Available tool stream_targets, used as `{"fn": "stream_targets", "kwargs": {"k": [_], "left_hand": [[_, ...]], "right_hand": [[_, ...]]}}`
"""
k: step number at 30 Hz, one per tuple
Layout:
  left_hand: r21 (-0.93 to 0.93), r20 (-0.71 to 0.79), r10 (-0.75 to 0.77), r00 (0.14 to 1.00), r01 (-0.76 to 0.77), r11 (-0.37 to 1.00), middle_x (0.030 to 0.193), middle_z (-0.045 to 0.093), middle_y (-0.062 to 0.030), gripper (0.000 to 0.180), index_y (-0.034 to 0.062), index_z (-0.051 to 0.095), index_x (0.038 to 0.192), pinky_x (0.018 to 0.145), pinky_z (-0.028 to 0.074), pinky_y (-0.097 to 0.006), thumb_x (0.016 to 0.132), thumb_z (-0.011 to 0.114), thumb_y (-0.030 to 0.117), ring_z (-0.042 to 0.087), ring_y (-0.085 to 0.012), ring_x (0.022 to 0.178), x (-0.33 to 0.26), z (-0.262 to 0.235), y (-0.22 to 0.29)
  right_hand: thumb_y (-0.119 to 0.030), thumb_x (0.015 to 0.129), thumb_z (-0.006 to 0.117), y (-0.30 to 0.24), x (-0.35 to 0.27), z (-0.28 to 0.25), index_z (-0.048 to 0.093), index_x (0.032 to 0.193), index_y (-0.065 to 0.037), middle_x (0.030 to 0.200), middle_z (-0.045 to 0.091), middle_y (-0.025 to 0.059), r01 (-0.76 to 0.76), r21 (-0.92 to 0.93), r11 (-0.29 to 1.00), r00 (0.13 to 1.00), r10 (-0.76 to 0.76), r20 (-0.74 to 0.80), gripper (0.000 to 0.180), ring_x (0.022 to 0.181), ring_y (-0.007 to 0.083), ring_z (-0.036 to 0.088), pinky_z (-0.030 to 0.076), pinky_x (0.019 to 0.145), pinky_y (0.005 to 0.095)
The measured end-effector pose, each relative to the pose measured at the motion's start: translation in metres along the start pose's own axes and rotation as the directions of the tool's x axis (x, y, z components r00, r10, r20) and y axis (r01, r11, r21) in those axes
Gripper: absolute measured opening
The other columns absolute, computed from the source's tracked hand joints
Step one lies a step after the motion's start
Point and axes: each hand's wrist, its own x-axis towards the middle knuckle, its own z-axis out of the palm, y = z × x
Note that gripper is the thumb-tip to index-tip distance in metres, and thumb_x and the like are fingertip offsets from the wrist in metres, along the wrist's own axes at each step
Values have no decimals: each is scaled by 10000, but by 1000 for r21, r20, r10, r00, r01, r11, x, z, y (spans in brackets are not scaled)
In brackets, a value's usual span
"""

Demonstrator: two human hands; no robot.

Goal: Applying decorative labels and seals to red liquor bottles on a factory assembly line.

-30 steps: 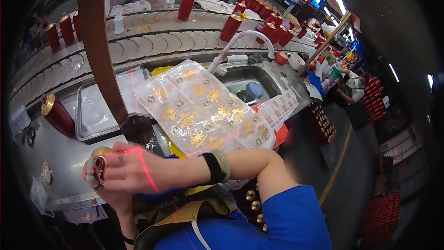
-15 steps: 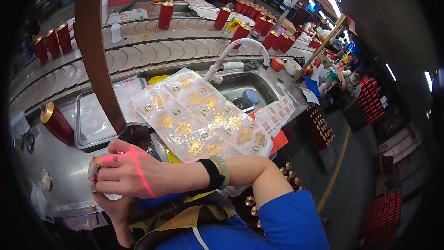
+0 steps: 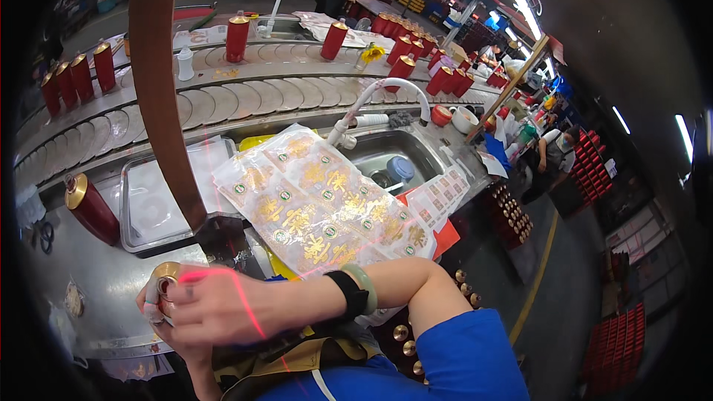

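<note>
At the lower left, my left hand [image 3: 187, 353] is wrapped round a bottle [image 3: 165, 270] with a gold-coloured shoulder and an open mouth. Its body is hidden behind my hands. From the right my right hand [image 3: 226, 304] reaches across, fingers curled against the same bottle just below the mouth. Some fingertips of my left hand look covered in pale tape. Behind my hands stands a dark red bottle [image 3: 96, 212] with a gold top, tilted in the picture. A large sticker sheet [image 3: 319, 200] with gold characters lies beyond my right forearm.
A metal tray [image 3: 128, 212] sits behind a brown post [image 3: 157, 96]. A sink [image 3: 427, 160] with a white tap [image 3: 386, 83] lies beyond the sticker sheet. Red bottles [image 3: 236, 38] stand along a slatted conveyor [image 3: 245, 100]. A person [image 3: 557, 152] sits at the right.
My right hand has drawn back slightly to the right, its thumb lowered, and the bottle's gold shoulder and mouth now show. Red bottles on the far conveyor have moved left.
</note>
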Motion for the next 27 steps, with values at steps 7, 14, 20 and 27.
{"fn": "stream_targets", "kwargs": {"k": [7, 14, 20, 27], "left_hand": [[-300, -54, -108, 993, 87, 950, 1355, 538, -137, 531, 21, 468, 1412, 1109, 408, -392, 1111, 349, 442, 525, -233, 1277, 3, 25, 10], [-56, -117, -34, 993, 27, 998, 1185, 547, -67, 495, 62, 497, 1257, 981, 493, -376, 1106, 351, 510, 579, -181, 1084, 2, 4, -2], [388, 152, 154, 976, -202, 899, 1383, 546, -167, 714, 18, 538, 1384, 1052, 480, -401, 770, 874, 163, 583, -274, 1239, -7, -12, -5], [651, 167, 483, 860, -464, 601, 1268, 481, -133, 782, 44, 524, 1302, 948, 498, -407, 668, 956, 195, 551, -297, 1161, 3, 18, 17]], "right_hand": [[-171, 753, 640, 2, -10, -5, 545, 817, -90, 852, 547, 45, 20, -5, 1000, 996, -19, 88, 141, 928, 228, 600, 486, 814, 405], [-160, 738, 642, 1, -12, 2, 543, 818, -91, 860, 552, 26, 3, 54, 999, 992, -9, 122, 145, 902, 216, 591, 481, 814, 382], [-174, 736, 635, 2, -15, -5, 574, 844, -121, 804, 545, -2, -77, -32, 997, 996, 78, 31, 135, 859, 180, 613, 496, 798, 368], [-206, 764, 659, 20, -11, -16, 645, 889, -153, 842, 625, -56, -116, -48, 992, 986, 120, 111, 136, 798, 138, 601, 450, 819, 342]]}}
